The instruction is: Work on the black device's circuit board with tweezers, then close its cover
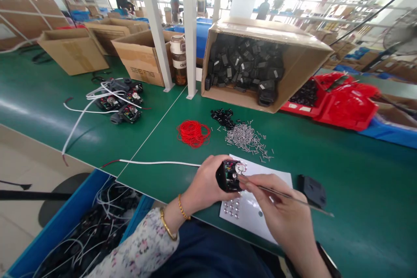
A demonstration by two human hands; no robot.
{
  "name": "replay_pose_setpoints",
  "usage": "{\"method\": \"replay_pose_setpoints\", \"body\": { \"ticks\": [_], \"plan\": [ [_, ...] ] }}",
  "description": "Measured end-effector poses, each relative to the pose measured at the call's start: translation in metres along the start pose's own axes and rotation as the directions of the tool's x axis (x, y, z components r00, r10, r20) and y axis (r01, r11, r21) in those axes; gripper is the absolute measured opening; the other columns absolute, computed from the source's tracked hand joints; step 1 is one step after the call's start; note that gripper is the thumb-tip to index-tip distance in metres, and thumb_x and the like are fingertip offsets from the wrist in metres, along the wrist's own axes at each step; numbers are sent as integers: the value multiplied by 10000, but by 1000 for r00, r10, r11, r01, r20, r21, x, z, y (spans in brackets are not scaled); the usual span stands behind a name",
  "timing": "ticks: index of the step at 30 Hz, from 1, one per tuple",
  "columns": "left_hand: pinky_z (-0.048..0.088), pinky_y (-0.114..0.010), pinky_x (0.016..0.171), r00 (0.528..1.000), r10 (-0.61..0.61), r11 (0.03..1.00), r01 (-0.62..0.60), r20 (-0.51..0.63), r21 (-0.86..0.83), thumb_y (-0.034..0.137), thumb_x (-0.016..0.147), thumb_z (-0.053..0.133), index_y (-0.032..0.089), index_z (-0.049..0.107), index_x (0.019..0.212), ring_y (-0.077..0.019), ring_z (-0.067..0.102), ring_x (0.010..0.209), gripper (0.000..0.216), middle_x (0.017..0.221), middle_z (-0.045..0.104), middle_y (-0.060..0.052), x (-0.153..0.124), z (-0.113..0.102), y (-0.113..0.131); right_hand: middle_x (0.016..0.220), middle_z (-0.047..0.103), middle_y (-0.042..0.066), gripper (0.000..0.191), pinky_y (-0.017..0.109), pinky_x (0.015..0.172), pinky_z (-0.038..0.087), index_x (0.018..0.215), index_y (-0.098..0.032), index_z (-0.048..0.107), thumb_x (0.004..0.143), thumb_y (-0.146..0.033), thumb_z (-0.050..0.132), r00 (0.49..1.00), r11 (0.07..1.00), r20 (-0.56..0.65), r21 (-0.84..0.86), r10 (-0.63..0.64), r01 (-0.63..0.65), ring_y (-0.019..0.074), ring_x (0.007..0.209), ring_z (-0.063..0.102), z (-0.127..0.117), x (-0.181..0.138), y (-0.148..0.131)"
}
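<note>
Left grip (203,184) wrapped tight round small black box (228,176), up off bench (325,156), over white sheet (270,173). Right grip (280,208) pinching thin tweezers (293,200), tip at round silver part (240,167) on box. Box looks hard and light, open top easy to break; best held by sides. Writing on far carton (140,58) too blurry to read.

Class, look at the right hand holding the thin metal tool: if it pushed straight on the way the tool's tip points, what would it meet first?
The right hand aims its thin metal tool up-left, so it would first meet the small black unit held in the left hand. The tip already seems to be at the unit's open face, though depth is unclear.
</note>
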State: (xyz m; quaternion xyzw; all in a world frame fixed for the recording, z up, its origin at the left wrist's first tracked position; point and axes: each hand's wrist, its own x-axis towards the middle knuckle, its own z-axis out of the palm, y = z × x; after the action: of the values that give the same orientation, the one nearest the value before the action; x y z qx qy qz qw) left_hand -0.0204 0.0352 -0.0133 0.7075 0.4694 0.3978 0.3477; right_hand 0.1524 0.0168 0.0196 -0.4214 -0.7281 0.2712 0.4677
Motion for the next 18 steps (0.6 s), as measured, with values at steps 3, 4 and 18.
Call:
{"method": "replay_pose_setpoints", "body": {
  "ticks": [3, 4, 18],
  "plan": [
    [439, -407, 818, 997, -20, 995, 27, -71, 98, 278, 560, 816, 221, 528, 1082, -239, 552, 906, 599, 1009, 640, -23, 4, 11, 5, 919, 725, 37, 208, 285, 777, 573, 966, -216, 674, 817, -76, 640, 977, 994, -200, -93, -73, 55, 174, 827, 690, 11, -22, 11],
    [436, -409, 813, 996, -23, 992, 34, -87, 121, 283, 573, 800, 220, 530, 1074, -242, 552, 902, 573, 1001, 641, -25, 4, 13, 7, 941, 723, 45, 237, 314, 795, 571, 984, -214, 673, 806, -60, 647, 962, 990, -253, -122, -105, 76, 185, 836, 689, 15, -29, 15],
    [416, -406, 829, 978, -120, 985, 139, -169, 105, 211, 590, 716, 234, 521, 1047, -243, 556, 926, 497, 1000, 633, -13, 5, 21, 9, 1064, 680, 112, 403, 380, 726, 590, 1115, -198, 610, 796, 45, 575, 877, 926, -329, -266, -350, 269, 232, 945, 663, 41, -37, 32]
  ]
}}
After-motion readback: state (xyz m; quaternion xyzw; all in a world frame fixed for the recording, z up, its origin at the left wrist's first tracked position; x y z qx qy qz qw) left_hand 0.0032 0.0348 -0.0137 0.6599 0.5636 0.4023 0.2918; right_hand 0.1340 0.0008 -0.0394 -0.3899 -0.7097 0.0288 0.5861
